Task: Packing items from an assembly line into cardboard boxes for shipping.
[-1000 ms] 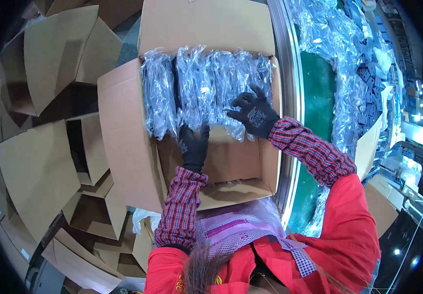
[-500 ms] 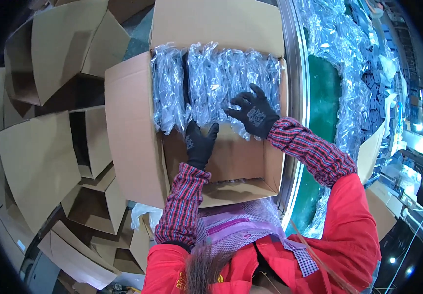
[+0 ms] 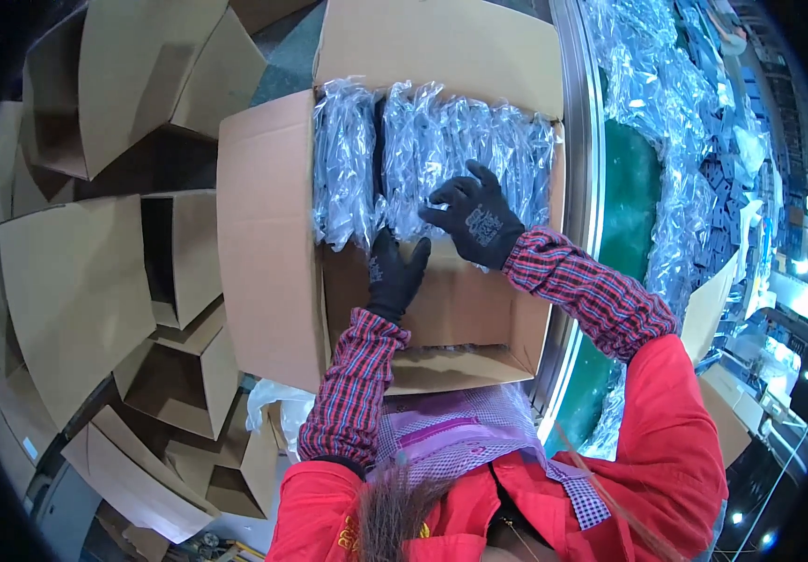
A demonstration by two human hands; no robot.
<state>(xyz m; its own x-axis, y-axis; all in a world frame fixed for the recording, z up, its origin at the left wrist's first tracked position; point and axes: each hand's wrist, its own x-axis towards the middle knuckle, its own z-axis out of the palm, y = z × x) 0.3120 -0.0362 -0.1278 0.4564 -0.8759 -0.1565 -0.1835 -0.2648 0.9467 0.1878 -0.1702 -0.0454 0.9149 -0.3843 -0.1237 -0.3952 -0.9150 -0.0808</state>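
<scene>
A large cardboard box (image 3: 268, 253) stands in front of me with its flaps spread. Its far half holds a row of several clear plastic bags (image 3: 343, 169) with dark flat things inside, set on edge side by side. A dark narrow gap shows between the leftmost bags and the others. My left hand (image 3: 394, 279), in a black glove, is at the bags' near edge below that gap, thumb and fingers apart. Over the middle of the row is my right hand (image 3: 481, 223), also black-gloved. Its fingers are bent and apart, with thumb and forefinger close to the plastic.
Brown cardboard inner walls (image 3: 465, 290) show in the box's near half. Several open cartons (image 3: 76, 290) crowd the left. Along the right runs a metal rail (image 3: 584, 140), then a green belt (image 3: 630, 187) heaped with bagged dark parts (image 3: 680, 225). A white plastic bag (image 3: 277, 403) lies near my left elbow.
The box and bags sit slightly farther right in the view. My right hand has moved slightly left across the bags, its fingers a little more bent. My left hand stays at their near edge.
</scene>
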